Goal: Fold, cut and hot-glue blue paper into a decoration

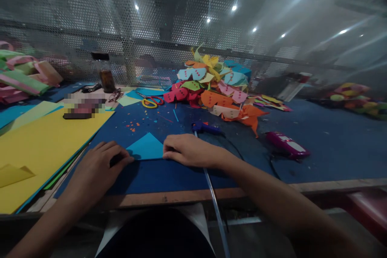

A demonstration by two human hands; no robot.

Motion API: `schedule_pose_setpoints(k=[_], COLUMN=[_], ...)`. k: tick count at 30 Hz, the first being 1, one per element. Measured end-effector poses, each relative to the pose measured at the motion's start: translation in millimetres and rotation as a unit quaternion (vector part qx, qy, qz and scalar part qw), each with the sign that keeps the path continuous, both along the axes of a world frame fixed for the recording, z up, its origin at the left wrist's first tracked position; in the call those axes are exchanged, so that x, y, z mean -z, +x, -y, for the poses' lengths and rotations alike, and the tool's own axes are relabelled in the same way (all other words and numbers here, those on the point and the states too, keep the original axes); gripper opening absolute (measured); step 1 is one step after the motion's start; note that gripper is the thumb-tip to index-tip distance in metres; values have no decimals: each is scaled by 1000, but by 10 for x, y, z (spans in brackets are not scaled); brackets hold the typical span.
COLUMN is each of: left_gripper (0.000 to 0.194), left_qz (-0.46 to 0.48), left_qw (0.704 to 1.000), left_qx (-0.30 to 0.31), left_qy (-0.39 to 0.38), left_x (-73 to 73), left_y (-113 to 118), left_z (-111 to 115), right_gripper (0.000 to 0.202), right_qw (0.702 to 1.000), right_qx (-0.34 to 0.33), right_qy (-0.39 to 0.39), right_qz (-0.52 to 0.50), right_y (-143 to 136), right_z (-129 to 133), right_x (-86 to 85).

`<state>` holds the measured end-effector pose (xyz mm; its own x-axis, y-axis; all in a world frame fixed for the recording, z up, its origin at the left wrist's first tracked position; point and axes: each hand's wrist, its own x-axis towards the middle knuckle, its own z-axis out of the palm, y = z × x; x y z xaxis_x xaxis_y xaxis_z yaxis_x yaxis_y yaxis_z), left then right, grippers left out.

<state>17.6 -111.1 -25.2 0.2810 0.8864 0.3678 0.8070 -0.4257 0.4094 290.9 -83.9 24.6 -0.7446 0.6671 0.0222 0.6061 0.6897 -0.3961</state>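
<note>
A light blue paper triangle [148, 148] lies on the blue table surface, its point away from me and its long folded edge toward me. My left hand [104, 165] pinches its left corner between thumb and fingers. At the right corner, the curled fingers of my right hand [184, 150] press on the paper. A dark blue glue gun [208, 128] lies just beyond my right hand, and a clear glue stick [215, 205] runs from it under my right wrist, past the table's front edge.
Large yellow sheets [57, 145] are stacked at left. Scissors [149, 103] and a pile of colourful paper shapes [217, 98] stand behind the triangle. A purple device [287, 145] lies at right. A lidded jar [106, 74] stands at the back left.
</note>
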Motion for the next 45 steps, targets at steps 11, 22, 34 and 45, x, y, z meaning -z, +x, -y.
schedule_pose_setpoints(k=[11,22,34,45], left_gripper=[32,20,24,30], left_qz=[-13,-16,-49,-67], left_qw=[1000,1000,998,991], left_qx=[-16,-22,-13,47], left_qy=[3,2,43,102], left_x=[-12,33,45,39], left_y=[-7,-56,-37,-28], left_z=[1,-7,28,49], right_gripper=[9,6,6,2], right_qw=[1000,1000,1000,1000], right_qx=[16,15,12,0], right_qy=[-2,6,7,5], right_qz=[4,-2,4,3], right_y=[-4,4,15,37], right_z=[0,8,12,14], right_x=[-2,4,10,-12])
